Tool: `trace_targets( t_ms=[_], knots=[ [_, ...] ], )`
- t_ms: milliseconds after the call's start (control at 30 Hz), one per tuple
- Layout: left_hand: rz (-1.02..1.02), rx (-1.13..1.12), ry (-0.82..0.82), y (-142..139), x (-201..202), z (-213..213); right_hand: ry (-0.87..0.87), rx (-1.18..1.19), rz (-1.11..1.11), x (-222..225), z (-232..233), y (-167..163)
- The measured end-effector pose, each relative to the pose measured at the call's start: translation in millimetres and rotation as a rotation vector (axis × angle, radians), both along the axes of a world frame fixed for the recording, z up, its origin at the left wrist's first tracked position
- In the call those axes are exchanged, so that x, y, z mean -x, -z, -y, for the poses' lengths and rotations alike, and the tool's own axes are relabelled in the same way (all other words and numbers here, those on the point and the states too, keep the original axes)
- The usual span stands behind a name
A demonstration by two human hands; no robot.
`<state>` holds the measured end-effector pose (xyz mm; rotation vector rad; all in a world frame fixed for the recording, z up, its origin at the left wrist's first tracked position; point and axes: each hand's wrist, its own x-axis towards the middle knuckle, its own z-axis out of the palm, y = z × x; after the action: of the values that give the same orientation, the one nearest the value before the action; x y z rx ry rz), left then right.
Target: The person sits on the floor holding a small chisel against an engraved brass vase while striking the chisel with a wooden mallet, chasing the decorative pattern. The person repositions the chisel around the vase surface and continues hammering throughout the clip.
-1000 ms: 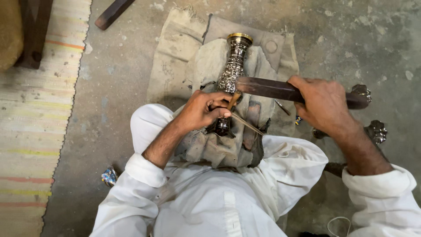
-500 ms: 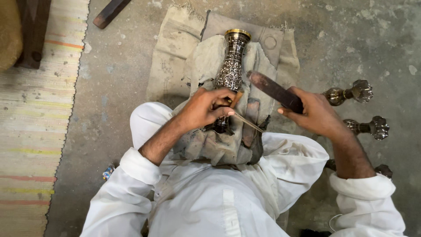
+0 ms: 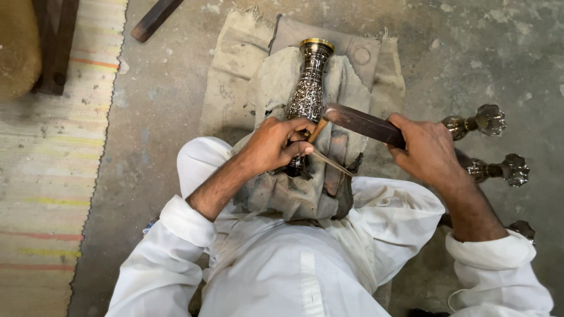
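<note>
- Vase (image 3: 309, 85), engraved metal with a brass rim, lies on grey cloth (image 3: 264, 88) over the person's lap, neck pointing away.
- Left hand (image 3: 276, 144) steadies the vase's lower body, fingers pinched shut on a thin chisel (image 3: 329, 161) set against the metal.
- Right hand (image 3: 426, 149) is wrapped tight round a dark wooden bat (image 3: 361, 122), its end just above the chisel's head.
- Step in hand looks like chasing the pattern; the next blow calls for a short, square tap.
- Two faceted metal stems (image 3: 479, 122) lie on the concrete to the right; a striped mat (image 3: 47, 176) lies to the left.
- No packages, labels or signs show.
</note>
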<state>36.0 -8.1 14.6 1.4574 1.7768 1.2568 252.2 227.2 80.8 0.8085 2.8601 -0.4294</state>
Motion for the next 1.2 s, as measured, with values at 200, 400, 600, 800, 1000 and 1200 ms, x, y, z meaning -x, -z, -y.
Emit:
trace_targets(
  t_ms=[200,400,600,800,1000,1200],
  knots=[
    [0.000,0.043,0.002,-4,1,1,0.000,0.058,-0.091,2,0,-2],
    [0.010,-0.016,0.020,-2,1,1,0.051,0.121,-0.149,1,5,2],
    [0.023,0.025,0.024,-3,2,0,0.071,0.109,-0.124,1,5,2],
    [0.042,0.084,0.042,-6,2,0,0.077,0.087,-0.183,-3,5,6],
    [0.035,0.002,0.070,-4,4,-1,0.066,0.096,-0.201,-9,5,8],
    [0.044,-0.013,0.086,1,6,0,0.084,0.079,-0.212,-10,9,6]
  ],
)
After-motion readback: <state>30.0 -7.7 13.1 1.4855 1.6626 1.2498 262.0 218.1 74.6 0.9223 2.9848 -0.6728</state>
